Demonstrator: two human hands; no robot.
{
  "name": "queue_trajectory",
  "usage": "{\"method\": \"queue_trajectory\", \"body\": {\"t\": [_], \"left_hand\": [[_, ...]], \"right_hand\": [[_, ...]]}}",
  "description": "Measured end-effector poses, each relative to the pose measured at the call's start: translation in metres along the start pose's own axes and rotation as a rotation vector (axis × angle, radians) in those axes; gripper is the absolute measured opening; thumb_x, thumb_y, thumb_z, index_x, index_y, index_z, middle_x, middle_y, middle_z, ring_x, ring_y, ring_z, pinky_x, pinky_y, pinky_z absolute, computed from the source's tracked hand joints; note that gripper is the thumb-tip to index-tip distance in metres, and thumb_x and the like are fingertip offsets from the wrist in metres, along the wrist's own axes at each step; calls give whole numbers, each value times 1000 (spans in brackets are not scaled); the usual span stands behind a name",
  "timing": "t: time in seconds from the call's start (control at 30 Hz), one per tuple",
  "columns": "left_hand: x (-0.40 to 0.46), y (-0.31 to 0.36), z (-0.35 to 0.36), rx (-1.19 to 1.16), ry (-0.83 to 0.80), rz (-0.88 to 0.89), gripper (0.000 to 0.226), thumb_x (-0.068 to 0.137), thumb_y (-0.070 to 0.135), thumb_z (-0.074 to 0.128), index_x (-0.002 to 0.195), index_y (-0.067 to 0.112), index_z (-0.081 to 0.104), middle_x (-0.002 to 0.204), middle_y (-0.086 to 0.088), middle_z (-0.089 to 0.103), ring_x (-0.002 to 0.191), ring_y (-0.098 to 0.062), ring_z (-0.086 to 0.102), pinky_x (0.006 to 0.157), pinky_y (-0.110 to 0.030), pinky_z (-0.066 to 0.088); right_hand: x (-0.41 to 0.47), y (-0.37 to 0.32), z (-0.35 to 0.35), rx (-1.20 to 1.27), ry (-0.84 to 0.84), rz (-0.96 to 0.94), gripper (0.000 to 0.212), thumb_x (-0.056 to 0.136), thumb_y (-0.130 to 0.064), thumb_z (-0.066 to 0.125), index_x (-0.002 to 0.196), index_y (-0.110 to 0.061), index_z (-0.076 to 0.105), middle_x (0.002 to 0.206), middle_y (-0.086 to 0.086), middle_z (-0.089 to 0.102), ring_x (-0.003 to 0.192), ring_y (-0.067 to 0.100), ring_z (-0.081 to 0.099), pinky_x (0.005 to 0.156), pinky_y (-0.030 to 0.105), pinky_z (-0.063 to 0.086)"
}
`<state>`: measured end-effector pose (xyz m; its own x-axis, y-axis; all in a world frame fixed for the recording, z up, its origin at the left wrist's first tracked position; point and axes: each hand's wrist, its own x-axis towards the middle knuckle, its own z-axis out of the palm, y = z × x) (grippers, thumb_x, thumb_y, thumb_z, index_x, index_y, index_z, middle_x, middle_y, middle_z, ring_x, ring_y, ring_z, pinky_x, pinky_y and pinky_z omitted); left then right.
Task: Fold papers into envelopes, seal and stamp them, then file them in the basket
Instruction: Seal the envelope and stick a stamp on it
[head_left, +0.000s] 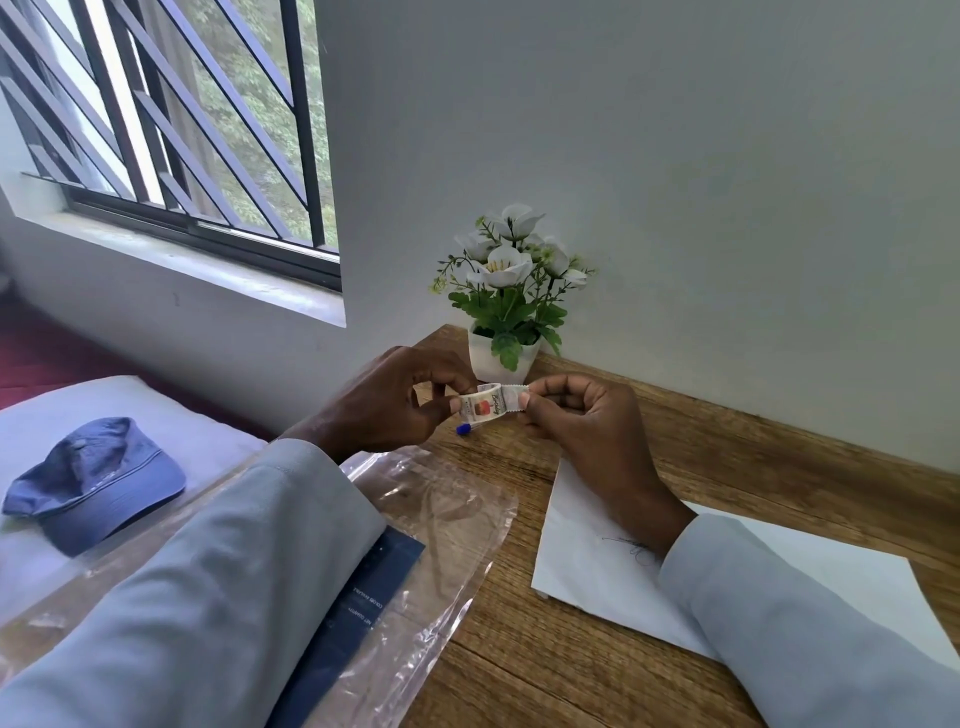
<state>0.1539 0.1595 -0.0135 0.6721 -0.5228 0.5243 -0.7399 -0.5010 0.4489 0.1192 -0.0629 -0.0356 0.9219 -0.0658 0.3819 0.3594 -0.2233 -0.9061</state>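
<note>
A plain pale grey painted wall (675, 156) is filling the upper right, meeting a brown wood-grain desk (727, 447) along its base. At upper left a sliding window with dark metal diagonal bars (171, 119) is letting in soft daylight — green foliage is showing blurred beyond it — above a white ledge (182, 260). A small white pot of artificial white flowers (511, 291) is standing in the desk's far corner. To the left, a blue fabric cap (93, 483) is lying on a white cushioned surface (171, 415).
</note>
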Motion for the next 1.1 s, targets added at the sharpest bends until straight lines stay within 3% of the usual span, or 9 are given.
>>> {"method": "queue_trajectory", "body": {"t": [0.17,0.3,0.47,0.6,0.73,0.8,0.93,1.03,1.1], "left_hand": [[0,-2,-2,17,4,5,19,82,14,66,99,15,75,103,11,69,88,-5,63,61,-1,43],[1,-5,-2,46,-4,-12,18,82,12,68,98,14,76,102,12,68,88,-2,63,63,-2,44],[-6,-14,-6,164,52,-85,20,80,21,68,99,22,74,101,15,70,80,-6,63,57,-19,50],[-6,-11,-4,328,96,-111,22,81,18,73,103,23,73,104,10,71,76,-9,61,60,-26,54],[-5,-10,-2,418,51,-159,25,83,22,71,107,24,72,110,6,70,87,-12,60,65,-27,53],[-3,-10,0,459,31,-174,26,84,25,69,110,26,72,114,8,69,90,-10,58,60,-20,46],[-2,-11,4,474,10,-178,28,83,32,70,110,28,70,117,11,66,85,-4,49,56,-13,35],[-1,-5,2,426,81,-193,29,80,37,72,108,26,72,114,10,67,87,-7,56,60,-16,40],[6,13,5,237,163,-190,21,80,38,73,94,22,75,99,7,71,75,-7,57,60,-22,45]], "right_hand": [[0,-2,0,17,19,26,13,87,-10,73,97,-2,75,83,11,77,70,15,74,68,28,62],[0,-3,-1,80,58,88,13,87,-9,72,98,-2,74,82,13,77,70,17,74,69,35,63],[2,-3,-4,118,125,111,13,86,-11,74,98,-5,74,84,12,77,78,26,76,75,44,63],[-1,-5,0,41,116,4,14,84,-21,77,94,-11,75,82,7,76,76,26,74,70,40,64],[-3,-9,-2,-229,101,-305,12,84,-25,76,92,-16,75,80,-6,74,70,7,69,63,20,58],[-3,-16,-8,-479,46,-574,18,86,-25,74,97,-11,75,84,0,75,70,4,67,64,18,58],[-8,-41,-28,-900,18,-1140,18,84,-15,78,94,-1,75,81,11,75,66,17,69,62,20,51],[-22,-57,-49,-950,-69,-1303,19,93,-18,69,94,-1,77,83,12,75,67,18,70,57,28,58],[-35,-65,-69,-989,-131,-1328,24,96,-22,65,94,-2,78,86,13,76,69,20,70,55,31,58]]}}
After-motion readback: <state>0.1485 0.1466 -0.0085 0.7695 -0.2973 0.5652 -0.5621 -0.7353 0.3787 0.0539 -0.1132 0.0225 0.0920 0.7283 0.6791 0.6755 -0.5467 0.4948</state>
